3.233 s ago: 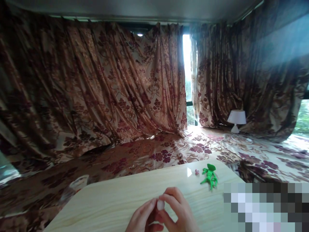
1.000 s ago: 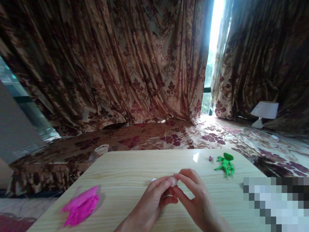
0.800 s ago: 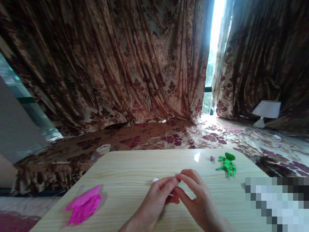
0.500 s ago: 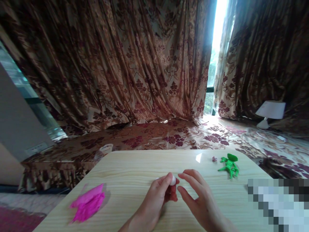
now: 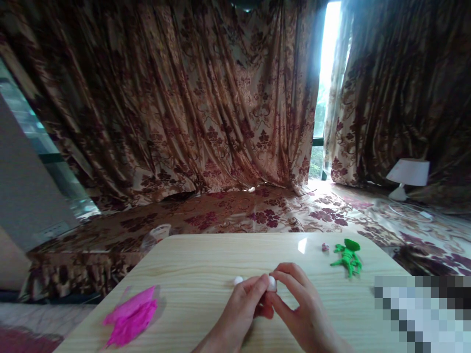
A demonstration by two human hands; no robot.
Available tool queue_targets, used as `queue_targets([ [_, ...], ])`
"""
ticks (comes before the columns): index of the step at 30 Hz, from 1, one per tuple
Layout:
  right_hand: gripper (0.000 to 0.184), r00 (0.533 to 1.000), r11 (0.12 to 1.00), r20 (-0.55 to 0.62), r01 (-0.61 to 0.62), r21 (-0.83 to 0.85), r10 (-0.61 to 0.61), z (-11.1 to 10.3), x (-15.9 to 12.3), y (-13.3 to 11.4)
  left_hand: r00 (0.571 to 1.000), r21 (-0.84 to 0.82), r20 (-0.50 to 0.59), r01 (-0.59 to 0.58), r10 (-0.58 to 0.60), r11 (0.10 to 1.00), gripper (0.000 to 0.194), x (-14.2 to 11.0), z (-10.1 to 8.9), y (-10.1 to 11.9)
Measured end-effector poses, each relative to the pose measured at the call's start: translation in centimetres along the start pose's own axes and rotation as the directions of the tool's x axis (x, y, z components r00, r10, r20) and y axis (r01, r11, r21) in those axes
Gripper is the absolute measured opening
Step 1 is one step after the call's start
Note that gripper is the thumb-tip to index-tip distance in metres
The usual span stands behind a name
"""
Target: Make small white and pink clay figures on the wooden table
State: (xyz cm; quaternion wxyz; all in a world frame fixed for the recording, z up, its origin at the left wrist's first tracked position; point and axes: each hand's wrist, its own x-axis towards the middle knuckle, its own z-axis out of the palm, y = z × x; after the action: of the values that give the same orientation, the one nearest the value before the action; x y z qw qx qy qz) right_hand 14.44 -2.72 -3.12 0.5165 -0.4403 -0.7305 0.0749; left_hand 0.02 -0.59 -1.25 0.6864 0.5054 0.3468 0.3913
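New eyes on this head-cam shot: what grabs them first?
Probably the crumpled bright pink item on the left of the pale table, and the green figure lying at its far right. Then the small white ball pinched between left grip and right grip, near the front middle, with a second white piece just past the left one. Behind, a bright window gap parts the dark patterned curtains.

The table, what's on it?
On the table are a crumpled pink thing, a white ball, a small pinkish piece and a green figure. The left hand and right hand hold a white lump; what's beneath them, or in the blurred right corner, can't be seen.
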Motion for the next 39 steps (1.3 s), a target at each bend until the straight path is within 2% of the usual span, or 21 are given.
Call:
queue_targets([
  [4,0.022,1.000,1.000,-0.019,-0.017,0.020,0.018,0.2,0.0,0.2,0.998,-0.046,0.052,0.021,-0.019,0.999,0.035,0.0,-0.1,-0.2],
  [7,0.016,0.997,0.996,-0.043,-0.066,0.058,0.068,0.1,0.1,0.2,0.992,-0.095,0.069,0.114,-0.108,0.989,0.043,0.2,0.0,-0.3],
  [10,0.012,0.993,0.993,-0.075,-0.085,0.088,0.092,-0.1,0.1,0.0,0.983,-0.087,0.040,0.180,-0.177,0.980,0.047,0.5,0.3,-0.1],
  [14,0.010,0.994,0.994,-0.077,-0.069,0.082,0.075,-0.5,0.0,-0.1,0.989,-0.042,-0.031,0.144,-0.145,0.989,0.043,0.8,1.0,0.4],
  [18,0.016,0.993,0.996,-0.099,-0.063,0.068,0.070,-0.8,0.1,0.0,0.991,0.003,0.009,0.134,-0.134,0.991,0.046,0.8,1.4,0.4],
  [24,0.023,0.996,0.997,-0.066,-0.055,0.058,0.059,-0.2,0.1,0.1,0.993,-0.049,-0.034,0.112,-0.114,0.993,0.044,0.9,1.4,-0.2],
  [32,0.033,0.998,0.993,0.021,-0.062,0.100,0.060,-0.2,-0.2,-0.6,0.997,-0.013,-0.077,0.030,-0.030,0.999,0.033,-0.3,1.3,1.1],
  [36,0.034,0.999,0.995,0.020,-0.046,0.087,0.045,-0.4,-0.3,-0.6,0.988,-0.033,-0.154,0.015,-0.020,0.999,0.038,-0.3,1.5,1.1],
  [39,0.032,0.999,0.997,0.023,-0.039,0.066,0.037,-0.3,-0.3,-0.3,0.989,-0.012,-0.145,0.036,-0.037,0.999,0.042,0.2,1.3,0.4],
])
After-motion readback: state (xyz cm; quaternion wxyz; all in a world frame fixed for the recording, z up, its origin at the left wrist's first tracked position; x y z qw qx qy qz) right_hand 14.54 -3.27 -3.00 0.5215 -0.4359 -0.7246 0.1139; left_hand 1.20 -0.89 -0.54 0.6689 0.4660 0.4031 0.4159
